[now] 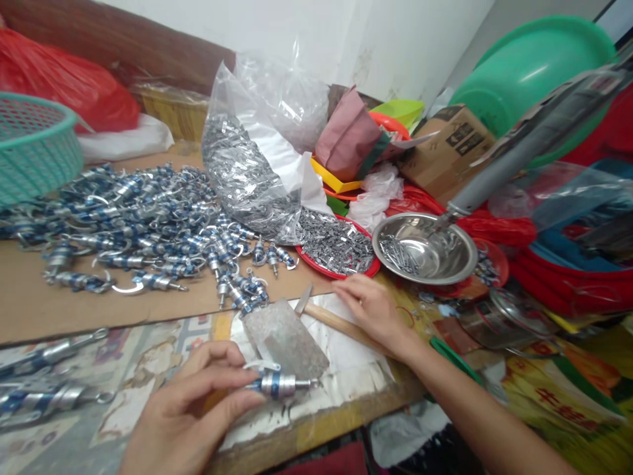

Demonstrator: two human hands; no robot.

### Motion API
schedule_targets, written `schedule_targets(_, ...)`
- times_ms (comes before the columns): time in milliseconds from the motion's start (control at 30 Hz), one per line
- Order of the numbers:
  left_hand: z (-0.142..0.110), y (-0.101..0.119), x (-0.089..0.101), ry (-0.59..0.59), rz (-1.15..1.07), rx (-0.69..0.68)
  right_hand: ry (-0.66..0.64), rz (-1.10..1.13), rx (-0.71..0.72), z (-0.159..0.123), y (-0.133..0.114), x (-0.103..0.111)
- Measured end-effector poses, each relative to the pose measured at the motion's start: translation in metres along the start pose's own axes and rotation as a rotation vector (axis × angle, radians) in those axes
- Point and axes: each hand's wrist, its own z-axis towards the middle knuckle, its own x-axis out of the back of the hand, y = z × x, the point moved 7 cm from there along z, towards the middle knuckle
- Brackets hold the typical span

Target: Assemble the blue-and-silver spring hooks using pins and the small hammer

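My left hand pinches a small blue and silver metal part with a white hook, holding it against a grey metal block near the table's front edge. My right hand lies palm down, fingers together, on the wooden handle of a hammer whose head sits by the block. Whether its fingers grip the handle I cannot tell. A big pile of the same blue and silver parts covers the cardboard sheet at the left.
A clear plastic bag of small silver pieces spills onto a red plate. A steel bowl stands to its right. A teal basket, a cardboard box, a green basin and red plastic bags surround them.
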Motion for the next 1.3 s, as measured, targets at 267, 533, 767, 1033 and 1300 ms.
schedule_targets(267,-0.007,0.012,-0.005,-0.026,0.164,-0.305,0.038,-0.198,-0.119,0.066,0.055,0.005)
schedule_targets(533,-0.007,0.035,-0.006,-0.041,0.102,-0.352,0.259,-0.063,-0.049,0.048,0.015,0.032)
schedule_targets(767,-0.014,0.036,-0.004,0.152,0.170,-0.353,0.059,0.472,0.439,-0.027,-0.116,0.019)
schedule_targets(1033,-0.017,0.055,-0.006,0.143,0.181,-0.427,-0.044,0.493,0.412,-0.042,-0.136,0.010)
schedule_targets(1300,-0.020,0.044,0.002,0.217,-0.099,-0.085,0.212,0.283,0.658,-0.067,-0.137,0.019)
